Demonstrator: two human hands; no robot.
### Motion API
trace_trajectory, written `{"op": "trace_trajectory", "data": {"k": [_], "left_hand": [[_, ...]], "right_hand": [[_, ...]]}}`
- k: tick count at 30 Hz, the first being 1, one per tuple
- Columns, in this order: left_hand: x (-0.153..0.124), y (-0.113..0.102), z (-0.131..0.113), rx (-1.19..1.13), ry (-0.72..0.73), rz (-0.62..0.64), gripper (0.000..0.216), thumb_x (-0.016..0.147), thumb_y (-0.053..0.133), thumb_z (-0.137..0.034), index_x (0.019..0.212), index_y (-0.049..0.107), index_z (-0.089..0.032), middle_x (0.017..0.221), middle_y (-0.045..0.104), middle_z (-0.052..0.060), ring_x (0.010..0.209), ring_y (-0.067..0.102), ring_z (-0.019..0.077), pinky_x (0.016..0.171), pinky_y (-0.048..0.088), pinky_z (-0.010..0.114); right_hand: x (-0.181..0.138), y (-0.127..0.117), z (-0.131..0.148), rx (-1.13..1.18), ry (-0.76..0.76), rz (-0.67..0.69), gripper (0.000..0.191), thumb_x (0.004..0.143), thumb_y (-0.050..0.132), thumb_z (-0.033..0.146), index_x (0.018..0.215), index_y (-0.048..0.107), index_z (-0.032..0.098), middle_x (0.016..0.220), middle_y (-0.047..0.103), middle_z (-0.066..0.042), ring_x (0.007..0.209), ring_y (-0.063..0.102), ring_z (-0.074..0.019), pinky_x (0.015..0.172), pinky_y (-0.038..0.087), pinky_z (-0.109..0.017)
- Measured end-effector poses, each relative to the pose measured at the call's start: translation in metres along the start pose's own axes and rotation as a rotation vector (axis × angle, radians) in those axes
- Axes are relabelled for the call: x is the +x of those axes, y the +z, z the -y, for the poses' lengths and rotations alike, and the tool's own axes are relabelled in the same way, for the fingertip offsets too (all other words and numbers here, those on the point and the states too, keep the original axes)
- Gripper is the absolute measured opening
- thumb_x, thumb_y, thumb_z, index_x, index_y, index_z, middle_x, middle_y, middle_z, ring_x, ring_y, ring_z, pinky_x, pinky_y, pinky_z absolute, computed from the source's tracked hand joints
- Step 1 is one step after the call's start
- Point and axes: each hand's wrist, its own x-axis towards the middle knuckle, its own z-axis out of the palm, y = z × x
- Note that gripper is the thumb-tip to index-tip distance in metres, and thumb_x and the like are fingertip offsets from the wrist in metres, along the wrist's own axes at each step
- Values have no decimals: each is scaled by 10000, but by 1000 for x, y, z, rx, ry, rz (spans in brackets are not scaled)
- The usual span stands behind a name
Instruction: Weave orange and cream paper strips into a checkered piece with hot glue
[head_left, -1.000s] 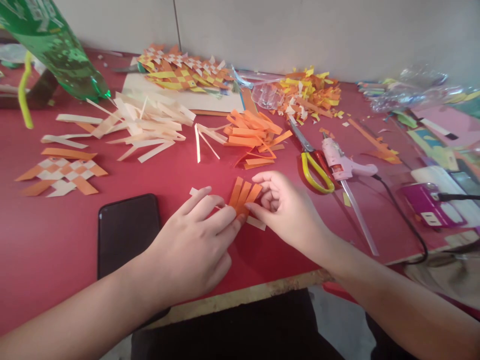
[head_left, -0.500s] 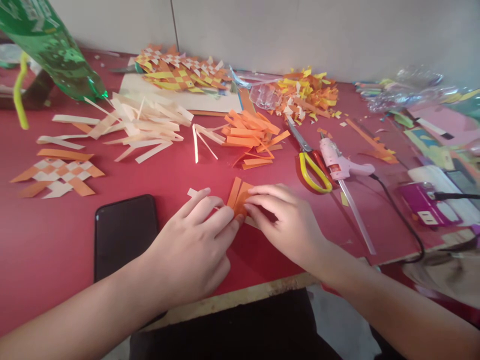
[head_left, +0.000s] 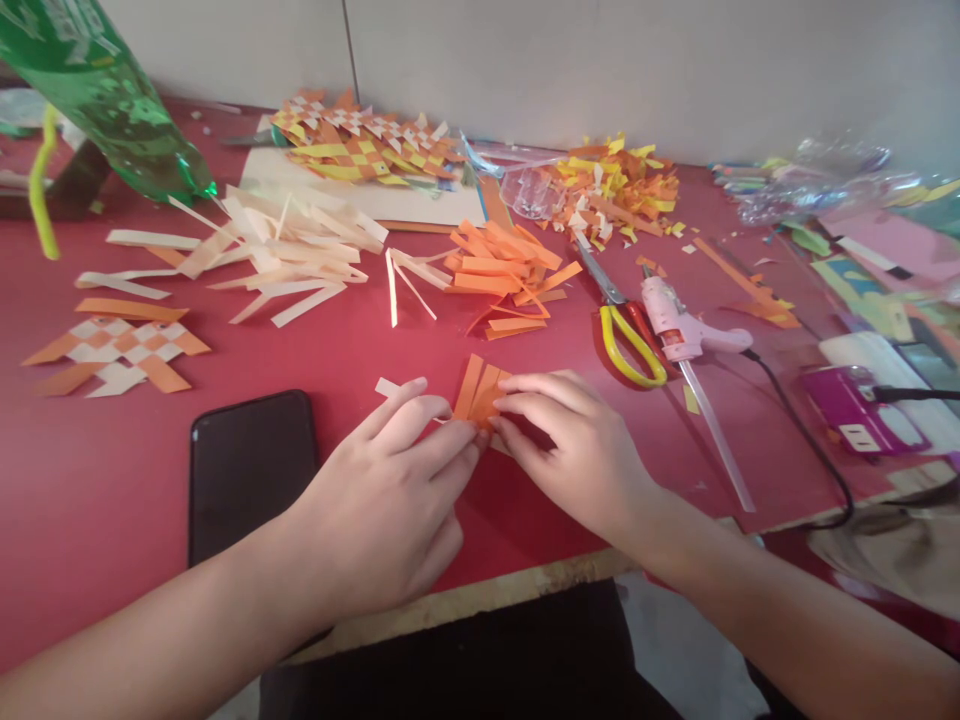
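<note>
Orange paper strips (head_left: 472,385) stand side by side between my hands, low over the red table. My left hand (head_left: 409,450) is closed on their lower left part, and a white paper strip (head_left: 387,387) sticks out past its fingers. From the right, my right hand (head_left: 562,430) pinches the right edge of the orange strips between thumb and fingers. Where the white strip crosses the orange ones is hidden by my fingers. Beyond them lies a pile of folded orange strips (head_left: 510,270), with a heap of cream paper strips (head_left: 292,250) to its left.
A black phone (head_left: 251,470) lies by my left forearm. Woven paper fish (head_left: 120,345) rest at the far left. Scissors (head_left: 630,345) and a pink glue gun (head_left: 679,320) with its cord lie at right. A green bottle (head_left: 112,110) leans in at the upper left.
The right part of the orange paper now shows as separate strips, as my right fingers have shifted slightly to the right. My left hand stays almost where it was.
</note>
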Motion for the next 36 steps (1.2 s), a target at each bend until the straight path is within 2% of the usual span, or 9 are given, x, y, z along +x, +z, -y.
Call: {"op": "trace_trajectory", "data": {"k": [3, 8, 16, 24, 27, 30, 33, 36], "left_hand": [[1, -1, 0, -27, -3, 14, 404, 857, 495, -223, 1196, 676, -99, 1192, 672, 89, 1118, 479, 315, 1119, 350, 540], [1, -1, 0, -60, -15, 16, 534, 838, 506, -194, 1358, 559, -84, 1161, 673, 100, 1096, 479, 304, 1148, 291, 573], [2, 3, 1, -27, -12, 31, 421, 857, 489, -223, 1231, 655, -124, 1156, 672, 79, 1095, 499, 304, 1151, 293, 570], [2, 3, -3, 9, -20, 32, 426, 858, 481, -214, 1239, 643, -112, 1094, 671, 89, 1077, 508, 323, 1119, 314, 609], [2, 3, -2, 2, -14, 35, 439, 856, 484, -219, 1252, 630, -98, 1092, 658, 95, 1093, 497, 332, 1124, 298, 616], [2, 3, 0, -31, 4, 40, 436, 860, 484, -233, 1243, 630, -83, 1121, 648, 113, 1092, 500, 335, 1117, 303, 617], [2, 1, 2, -69, 26, 36, 464, 863, 492, -217, 1291, 592, -68, 1141, 642, 125, 1091, 513, 317, 1124, 305, 598], [3, 1, 4, -96, 34, -21, 526, 880, 474, -156, 1395, 476, -52, 1152, 641, 128, 1070, 542, 277, 1115, 342, 557]], "right_hand": [[0, 1, 0, 9, 4, -2, 120, 873, 583, 131, 928, 676, 184, 1012, 722, -83, 937, 643, -226, 828, 556, -387], [0, 1, 0, 25, 13, 10, 124, 870, 582, 125, 930, 675, 182, 1012, 720, -80, 939, 643, -227, 834, 546, -380], [2, -1, -2, 41, 16, -3, 128, 899, 560, 140, 928, 668, 203, 1015, 730, -68, 935, 659, -213, 825, 549, -380], [3, -4, -4, 66, 27, 21, 154, 886, 546, 113, 939, 657, 206, 1042, 711, -67, 958, 658, -205, 836, 541, -366], [1, -11, -3, 84, 45, 24, 121, 875, 556, 122, 910, 643, 199, 964, 678, -66, 889, 652, -188, 778, 542, -345], [-7, -18, 1, 58, 85, 99, 39, 863, 628, 209, 890, 630, 182, 911, 642, -65, 845, 626, -197, 753, 536, -359], [-16, -21, 4, 29, 120, 196, 147, 856, 654, 246, 977, 622, 170, 991, 627, -88, 919, 611, -231, 799, 534, -400], [-19, -18, 5, 44, 115, 176, 142, 897, 610, 233, 1026, 621, 174, 1015, 633, -89, 944, 608, -224, 821, 534, -392]]}}
